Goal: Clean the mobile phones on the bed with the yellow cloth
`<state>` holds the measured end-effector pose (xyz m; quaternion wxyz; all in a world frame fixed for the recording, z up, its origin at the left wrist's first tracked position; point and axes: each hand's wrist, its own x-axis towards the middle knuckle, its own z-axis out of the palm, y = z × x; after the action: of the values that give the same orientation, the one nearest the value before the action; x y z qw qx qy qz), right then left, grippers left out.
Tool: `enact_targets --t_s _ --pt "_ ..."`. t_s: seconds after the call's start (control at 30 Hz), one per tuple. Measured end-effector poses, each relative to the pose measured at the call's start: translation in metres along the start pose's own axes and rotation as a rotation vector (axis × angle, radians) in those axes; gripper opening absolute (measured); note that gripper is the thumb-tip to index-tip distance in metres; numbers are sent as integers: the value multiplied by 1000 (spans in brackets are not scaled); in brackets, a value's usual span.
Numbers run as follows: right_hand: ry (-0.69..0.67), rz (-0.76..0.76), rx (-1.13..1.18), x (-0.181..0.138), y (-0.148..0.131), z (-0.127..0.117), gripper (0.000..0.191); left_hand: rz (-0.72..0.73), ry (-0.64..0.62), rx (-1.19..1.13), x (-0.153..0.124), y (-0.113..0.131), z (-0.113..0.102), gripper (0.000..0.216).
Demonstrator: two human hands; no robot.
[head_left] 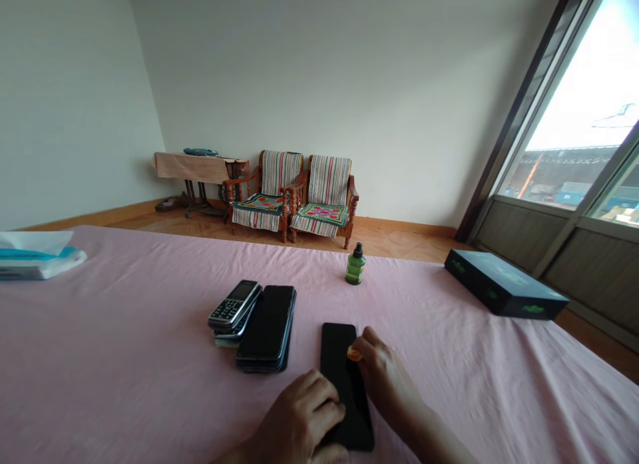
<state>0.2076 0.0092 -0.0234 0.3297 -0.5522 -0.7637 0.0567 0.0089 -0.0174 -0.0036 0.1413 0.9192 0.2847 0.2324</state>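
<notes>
Phone (350, 384) lies flat, dark face up, on the pink cloth (124, 364), front and just right of center, long side pointing away from the person. Right hand (380, 367): grip narrow, fingertips pinching a small orange piece (353, 353) against the phone's right edge, upper half. Left hand (305, 411): fingers curled over the phone's lower left side, touching it; can't tell whether that grip is clamped or just resting.

Containers: green bottle (355, 269) with black top stands upright beyond the phone; can't tell its fill level, body is green all over. Black box (504, 287) with green markings sits far right, closed, contents hidden. Tissue pack (50, 264), blue and white, at far left edge, partly out of frame, white sheet sticking out the top.

Left of the phone, well apart from the hands: stack of dark phones (266, 324), and right against it a smaller pile topped by a keypad phone (234, 304). Two wooden chairs (322, 181) against the back wall.
</notes>
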Motion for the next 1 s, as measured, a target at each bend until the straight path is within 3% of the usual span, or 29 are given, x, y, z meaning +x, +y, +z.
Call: enact_targets --t_s 0.2,0.47,0.73,1.0 --pt "-10 19 -40 25 10 3 26 52 -32 10 -1 -3 -3 44" --pt "-131 42 46 -17 -1 -7 28 15 -95 40 -2 -3 -5 41" --pt "-80 52 -19 35 11 -4 25 4 -122 -15 -5 -2 -7 43" --pt "-147 28 23 0 -2 -10 25 -197 -131 -73 -5 3 -9 36"
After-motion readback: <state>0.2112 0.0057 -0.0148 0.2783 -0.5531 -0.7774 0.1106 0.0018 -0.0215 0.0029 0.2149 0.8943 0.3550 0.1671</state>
